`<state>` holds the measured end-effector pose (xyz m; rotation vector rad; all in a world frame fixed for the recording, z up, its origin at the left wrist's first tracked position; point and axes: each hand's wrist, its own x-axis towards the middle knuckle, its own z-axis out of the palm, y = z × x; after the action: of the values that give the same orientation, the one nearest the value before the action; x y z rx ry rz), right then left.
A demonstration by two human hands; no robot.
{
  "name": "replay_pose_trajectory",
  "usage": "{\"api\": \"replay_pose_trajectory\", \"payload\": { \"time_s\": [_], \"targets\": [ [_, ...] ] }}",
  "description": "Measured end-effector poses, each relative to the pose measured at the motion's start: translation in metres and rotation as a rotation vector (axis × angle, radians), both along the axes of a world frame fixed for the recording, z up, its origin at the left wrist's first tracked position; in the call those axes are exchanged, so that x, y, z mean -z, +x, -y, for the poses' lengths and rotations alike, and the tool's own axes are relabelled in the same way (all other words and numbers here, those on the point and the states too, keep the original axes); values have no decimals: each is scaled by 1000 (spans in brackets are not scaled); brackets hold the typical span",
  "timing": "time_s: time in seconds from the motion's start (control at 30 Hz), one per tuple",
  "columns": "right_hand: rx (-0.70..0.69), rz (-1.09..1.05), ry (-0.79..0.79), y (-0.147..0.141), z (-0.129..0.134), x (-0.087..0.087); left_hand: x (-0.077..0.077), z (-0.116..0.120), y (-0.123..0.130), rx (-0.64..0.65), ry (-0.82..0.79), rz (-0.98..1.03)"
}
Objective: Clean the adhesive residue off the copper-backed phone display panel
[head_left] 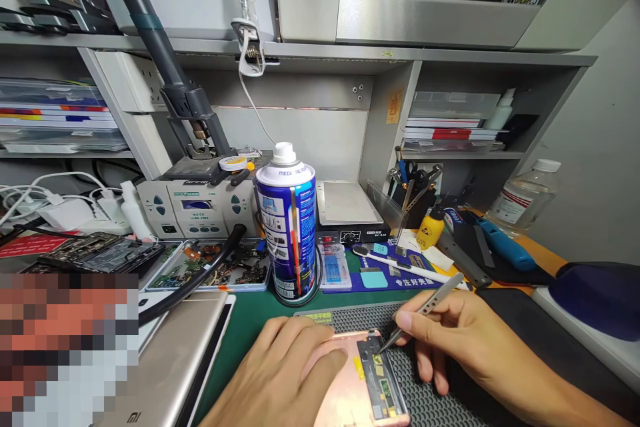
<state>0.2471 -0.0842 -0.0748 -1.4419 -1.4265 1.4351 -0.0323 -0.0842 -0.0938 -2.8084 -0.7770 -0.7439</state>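
A pink phone housing (345, 390) lies on a dark textured mat (415, 363), with a black strip of small parts (381, 380) along its right side. My left hand (285, 367) is closed on the housing's left and upper edge, thumb across its surface. Between the thumb and fingers of my right hand (445, 330) are metal tweezers (431, 301), slanting down to the left. Their tips touch or hover just over the upper part of the black strip; which of the two is unclear. A small yellow piece (359, 368) sits beside the strip.
A blue spray can (287, 230) stands behind the housing. At the left are a gold phone (165, 360), a black hose (193, 283) and a parts tray (165, 273). A white brush (400, 263) and a yellow bottle (431, 228) lie behind the right hand.
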Motion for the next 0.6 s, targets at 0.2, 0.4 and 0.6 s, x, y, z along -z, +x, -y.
{"api": "replay_pose_trajectory", "payload": {
  "time_s": [0.2,0.4,0.6],
  "targets": [
    [18,-37,-6,-6,3,2,-2,-3,6,21,-8,64],
    [41,-27,-7,-15,2,5,-2,0,4,1,-64,32],
    [54,7,-21,-20,3,3,5,1,3,9,-72,4]
  ]
}}
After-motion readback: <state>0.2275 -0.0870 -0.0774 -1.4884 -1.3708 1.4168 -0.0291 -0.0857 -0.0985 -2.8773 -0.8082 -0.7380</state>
